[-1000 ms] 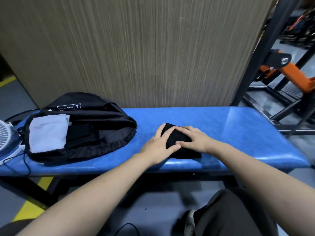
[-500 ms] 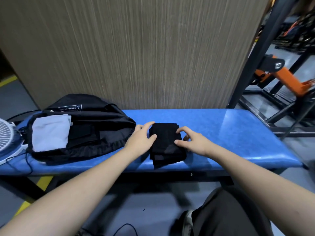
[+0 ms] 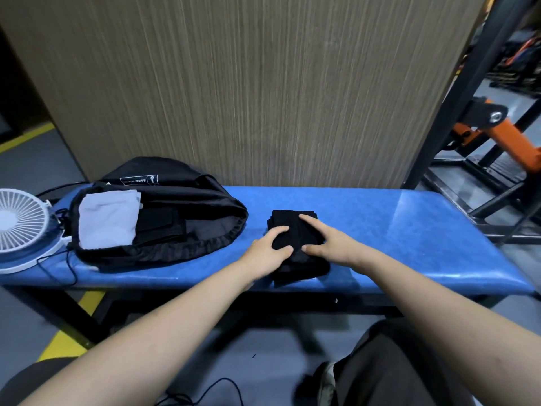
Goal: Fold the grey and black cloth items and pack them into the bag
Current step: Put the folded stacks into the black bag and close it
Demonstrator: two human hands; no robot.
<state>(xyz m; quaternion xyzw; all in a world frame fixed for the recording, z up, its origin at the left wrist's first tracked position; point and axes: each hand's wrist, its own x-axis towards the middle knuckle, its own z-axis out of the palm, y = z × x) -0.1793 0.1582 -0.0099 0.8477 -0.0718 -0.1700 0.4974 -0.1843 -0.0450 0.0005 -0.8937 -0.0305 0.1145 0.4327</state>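
Note:
A folded black cloth (image 3: 303, 266) lies on the blue bench (image 3: 409, 230), just right of the bag. My left hand (image 3: 268, 250) rests on the cloth's left part, fingers and thumb laid over it. My right hand (image 3: 330, 244) presses its right part, index finger stretched toward the far edge. The black drawstring bag (image 3: 205, 218) lies open on the bench's left side, mouth toward the cloth. Inside it sit a folded light grey cloth (image 3: 108, 219) and a dark folded item (image 3: 161, 227).
A white desk fan (image 3: 20, 227) stands at the bench's left end, its cord trailing over the front edge. A wood-grain panel rises right behind the bench. Black and orange gym equipment (image 3: 497, 133) stands at the right. My knee is below, at the lower right.
Both hands have moved from the sides of the black cloth onto its top. The cloth stays a compact rectangular stack in the same spot beside the bag.

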